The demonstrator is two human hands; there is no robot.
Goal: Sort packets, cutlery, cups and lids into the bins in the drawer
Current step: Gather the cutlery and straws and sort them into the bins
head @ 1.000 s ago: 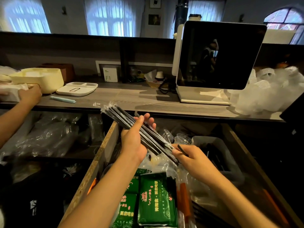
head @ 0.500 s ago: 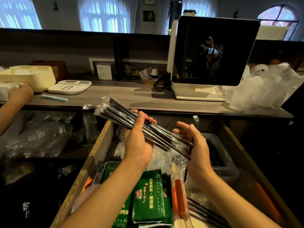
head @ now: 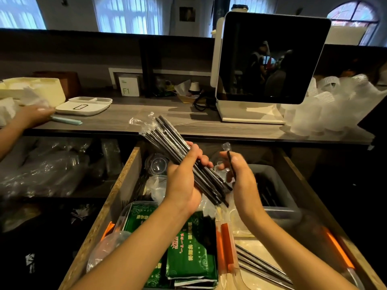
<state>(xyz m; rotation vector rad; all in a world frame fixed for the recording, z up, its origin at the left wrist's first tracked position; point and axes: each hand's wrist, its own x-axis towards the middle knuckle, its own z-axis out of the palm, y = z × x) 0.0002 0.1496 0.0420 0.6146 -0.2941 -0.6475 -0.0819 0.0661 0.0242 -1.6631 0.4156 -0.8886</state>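
Head view: left hand (head: 181, 181) grips a bundle of wrapped black straws (head: 184, 155) at mid-length above the drawer (head: 117, 197), tips fanning toward 11 o'clock, while right hand (head: 240, 176) pinches one single straw (head: 230, 162) upright. They look light, thin and stiff, the clear sleeves probably slippery, so a mid-shaft hold seems safest.

The bundle of black wrapped straws (head: 184, 162), gripped in the left hand (head: 184, 185), has swung from a shallow slant to a steeper one, its far end now raised over the worktop (head: 188, 124) edge. The right hand (head: 240, 176) has left the bundle's near end and now pinches a single wrapped straw (head: 230, 162) upright just beside it. At far left, another person's hand (head: 33, 116) has come forward beside the white tray (head: 83, 105).
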